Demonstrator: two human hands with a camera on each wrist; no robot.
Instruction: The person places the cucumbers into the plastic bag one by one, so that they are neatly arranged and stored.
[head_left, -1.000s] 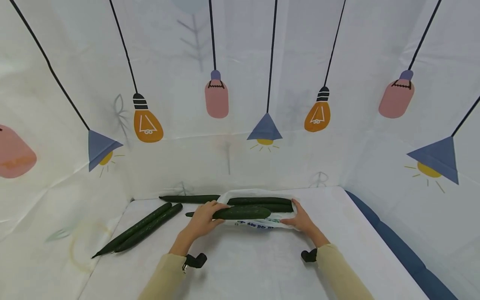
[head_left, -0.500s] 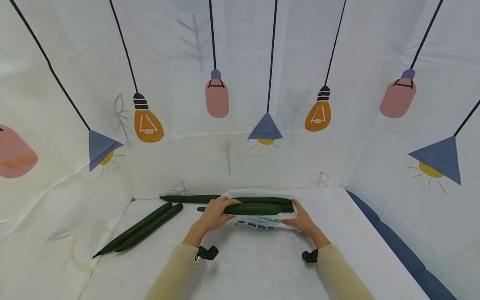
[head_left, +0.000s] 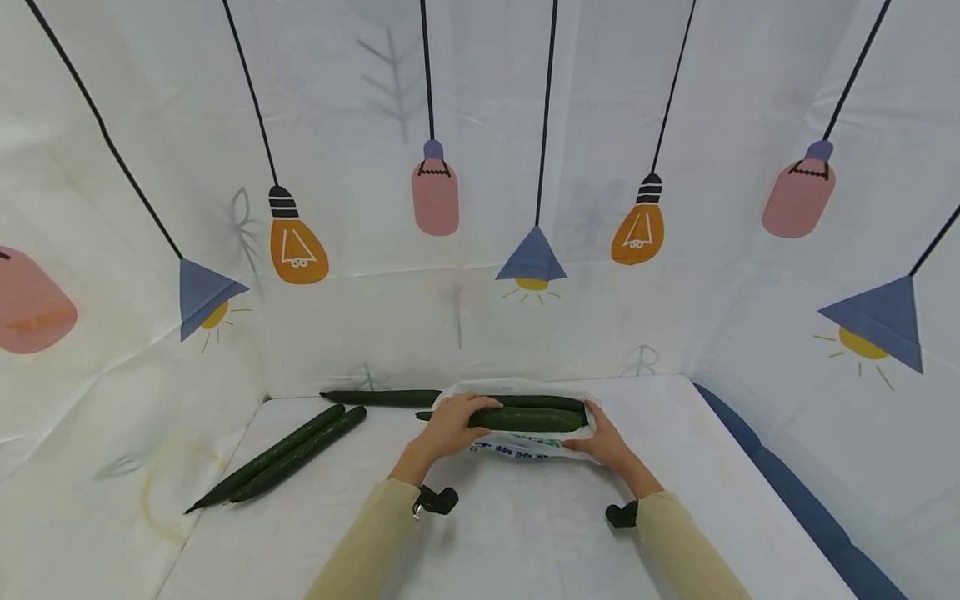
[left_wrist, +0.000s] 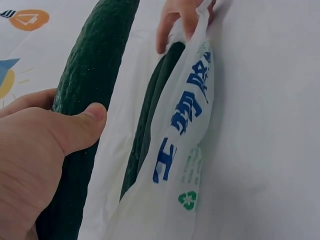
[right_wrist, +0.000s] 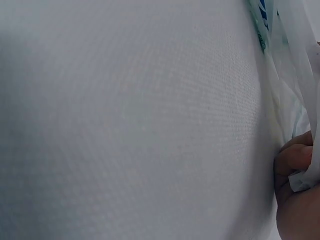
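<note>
My left hand (head_left: 453, 423) grips a long dark green cucumber (head_left: 536, 419) near its left end, with the thumb along the near side in the left wrist view. The cucumber lies over the opening of a white plastic bag (left_wrist: 165, 210) printed with blue characters and a green recycling mark. Inside the bag, two more cucumbers (left_wrist: 150, 120) lie side by side. My right hand (head_left: 611, 442) holds the bag's right end. In the right wrist view, its fingers (right_wrist: 295, 159) curl on the bag's thin film, at that frame's right edge.
Two cucumbers (head_left: 300, 454) lie slanted together at the table's left. Another cucumber (head_left: 378, 398) lies along the back, its right end reaching the bag. The white table (head_left: 525, 533) meets a printed fabric wall (head_left: 480, 333); blue padding (head_left: 780, 483) runs along the right side.
My left hand has moved to the right, sliding its cucumber over the bag toward my right hand. The right hand keeps its place at the bag's end.
</note>
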